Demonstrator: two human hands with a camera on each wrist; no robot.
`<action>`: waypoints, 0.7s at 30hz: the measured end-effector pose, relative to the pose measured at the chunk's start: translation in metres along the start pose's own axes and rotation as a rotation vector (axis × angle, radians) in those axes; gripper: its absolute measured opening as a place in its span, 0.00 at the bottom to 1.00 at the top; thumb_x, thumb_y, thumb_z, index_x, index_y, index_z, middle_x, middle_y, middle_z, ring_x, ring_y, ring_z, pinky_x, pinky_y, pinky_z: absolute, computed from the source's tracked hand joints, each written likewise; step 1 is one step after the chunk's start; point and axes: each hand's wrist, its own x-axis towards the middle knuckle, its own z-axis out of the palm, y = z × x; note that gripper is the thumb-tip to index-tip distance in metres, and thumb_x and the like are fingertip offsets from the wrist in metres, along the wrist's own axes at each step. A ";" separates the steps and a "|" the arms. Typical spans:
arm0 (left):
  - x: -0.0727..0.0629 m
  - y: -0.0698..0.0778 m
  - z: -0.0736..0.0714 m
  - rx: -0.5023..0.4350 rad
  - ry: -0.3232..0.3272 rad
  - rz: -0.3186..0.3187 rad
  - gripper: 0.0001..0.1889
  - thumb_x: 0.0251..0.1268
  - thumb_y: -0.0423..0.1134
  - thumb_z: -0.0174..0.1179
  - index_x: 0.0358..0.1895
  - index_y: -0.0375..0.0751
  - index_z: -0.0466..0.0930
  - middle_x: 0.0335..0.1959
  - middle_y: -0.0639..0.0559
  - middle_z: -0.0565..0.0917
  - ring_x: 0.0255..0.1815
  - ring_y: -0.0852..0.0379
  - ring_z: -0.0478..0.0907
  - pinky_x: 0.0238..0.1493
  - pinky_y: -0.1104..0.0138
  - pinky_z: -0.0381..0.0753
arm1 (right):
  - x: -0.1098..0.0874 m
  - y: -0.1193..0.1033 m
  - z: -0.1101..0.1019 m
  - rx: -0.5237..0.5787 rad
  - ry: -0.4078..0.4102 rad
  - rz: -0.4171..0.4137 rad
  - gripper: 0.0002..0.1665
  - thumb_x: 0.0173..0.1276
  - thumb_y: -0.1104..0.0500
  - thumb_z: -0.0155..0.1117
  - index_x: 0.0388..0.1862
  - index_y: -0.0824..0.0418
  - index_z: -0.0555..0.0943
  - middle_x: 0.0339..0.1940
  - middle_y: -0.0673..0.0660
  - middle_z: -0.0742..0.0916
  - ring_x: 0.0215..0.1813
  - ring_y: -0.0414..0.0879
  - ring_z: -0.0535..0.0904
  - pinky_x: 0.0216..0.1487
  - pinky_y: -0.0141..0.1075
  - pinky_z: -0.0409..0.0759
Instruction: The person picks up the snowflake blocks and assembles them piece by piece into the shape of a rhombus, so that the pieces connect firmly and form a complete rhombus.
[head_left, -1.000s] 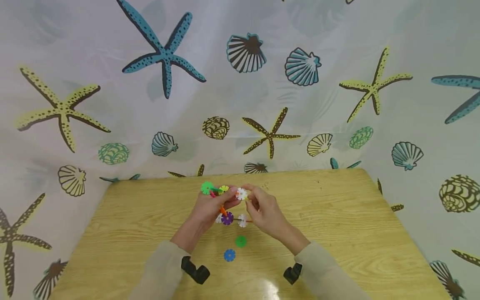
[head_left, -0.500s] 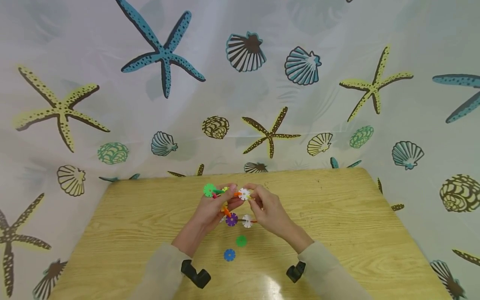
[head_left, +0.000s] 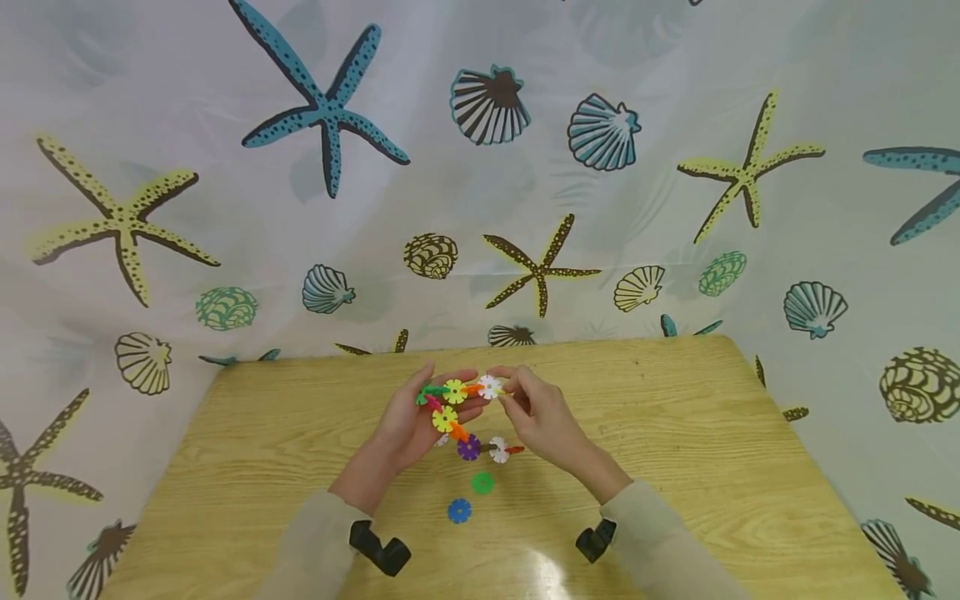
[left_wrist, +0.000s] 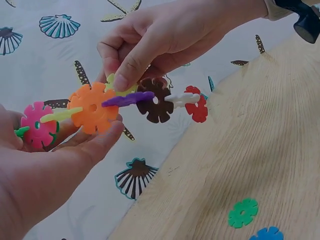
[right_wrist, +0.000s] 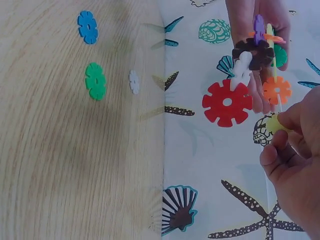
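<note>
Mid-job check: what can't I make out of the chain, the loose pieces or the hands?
- Right wrist view: part of the yellow disc, covered by the thumb and finger of the right hand.
- Right wrist view: the upper part of the left hand, cut off by the top edge.
- Left wrist view: the lower part of the blue disc, cut off by the bottom edge.
- Head view: slot depth along the chain, too small.

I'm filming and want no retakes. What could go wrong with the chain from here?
The chain might slide off the left hand, which lies open beneath it. Its red disc reaches past that hand, so a joint might sag or part. The right hand pinches the yellow disc at the other end; a tug might loosen it.
</note>
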 end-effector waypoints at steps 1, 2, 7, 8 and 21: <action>0.000 0.000 -0.001 0.014 -0.002 -0.001 0.40 0.89 0.59 0.24 0.82 0.26 0.52 0.75 0.35 0.72 0.65 0.52 0.82 0.70 0.63 0.81 | 0.000 0.000 0.000 0.002 0.001 0.000 0.05 0.81 0.67 0.58 0.42 0.60 0.74 0.68 0.62 0.85 0.22 0.33 0.64 0.24 0.28 0.67; -0.001 0.001 -0.001 0.030 -0.003 -0.003 0.40 0.89 0.59 0.24 0.82 0.25 0.53 0.71 0.39 0.77 0.63 0.53 0.83 0.69 0.63 0.82 | 0.000 0.000 0.000 0.003 0.003 0.000 0.05 0.81 0.67 0.58 0.42 0.60 0.74 0.68 0.62 0.85 0.22 0.34 0.64 0.24 0.28 0.66; -0.003 0.002 -0.002 0.137 0.024 -0.016 0.37 0.90 0.57 0.26 0.81 0.28 0.59 0.57 0.49 0.82 0.53 0.54 0.82 0.58 0.66 0.86 | 0.001 0.002 -0.001 -0.003 0.014 0.014 0.06 0.82 0.67 0.58 0.40 0.60 0.74 0.67 0.64 0.86 0.23 0.34 0.64 0.25 0.28 0.64; -0.003 0.002 -0.002 0.161 0.034 -0.013 0.35 0.90 0.55 0.28 0.81 0.30 0.60 0.61 0.48 0.79 0.52 0.54 0.82 0.57 0.67 0.86 | 0.001 0.002 -0.001 -0.006 0.018 0.018 0.06 0.81 0.67 0.58 0.40 0.60 0.74 0.66 0.64 0.86 0.23 0.34 0.64 0.26 0.28 0.64; -0.005 -0.003 -0.013 0.309 0.048 0.024 0.27 0.85 0.37 0.50 0.82 0.39 0.62 0.67 0.33 0.81 0.51 0.58 0.90 0.52 0.66 0.90 | 0.003 0.003 -0.005 -0.067 0.078 -0.013 0.02 0.79 0.67 0.61 0.44 0.61 0.79 0.51 0.62 0.90 0.28 0.37 0.71 0.28 0.29 0.71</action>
